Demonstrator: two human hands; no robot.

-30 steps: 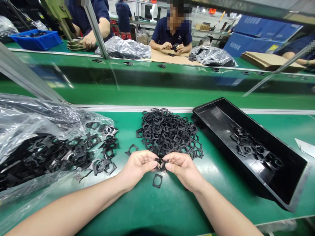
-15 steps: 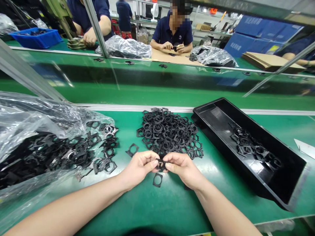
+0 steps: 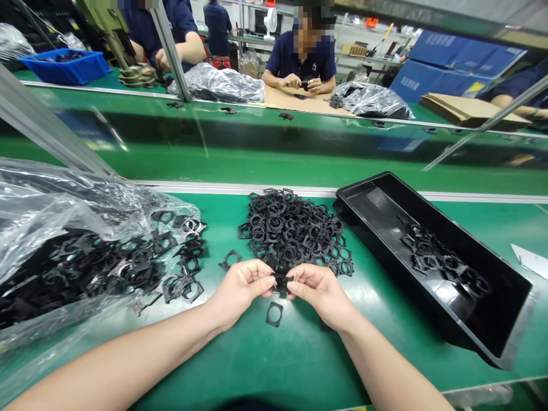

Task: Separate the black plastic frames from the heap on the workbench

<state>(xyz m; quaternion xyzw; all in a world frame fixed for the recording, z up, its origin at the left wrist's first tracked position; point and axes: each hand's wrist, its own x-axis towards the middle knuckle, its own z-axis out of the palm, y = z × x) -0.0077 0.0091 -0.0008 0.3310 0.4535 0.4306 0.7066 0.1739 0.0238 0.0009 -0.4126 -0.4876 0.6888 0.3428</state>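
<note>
Between both hands I hold a small black plastic piece (image 3: pixel 281 281), pinched at its two ends. My left hand (image 3: pixel 246 285) grips its left end with thumb and fingers closed. At the right end, my right hand (image 3: pixel 315 290) pinches it the same way. Fingertips hide part of its shape. Just below lies a flat black frame with a round hole (image 3: pixel 274 314). Another loose black frame (image 3: pixel 232 260) rests beyond my left hand. Right behind my fingers rises a heap of black ring-shaped frames (image 3: pixel 295 228).
To the right a long black tray (image 3: pixel 381 240) stands at a slant, with several black parts in it. On the left, a clear plastic bag (image 3: pixel 85 200) spills black parts (image 3: pixel 128 257). A metal rail (image 3: pixel 240 188) crosses behind the heap. Co-workers (image 3: pixel 302 63) sit beyond the green conveyor (image 3: pixel 274 154).
The held black piece has tilted slightly between my fingers. My hands stay in nearly the same place. Across the conveyor, a co-worker's hand at the left has shifted.
</note>
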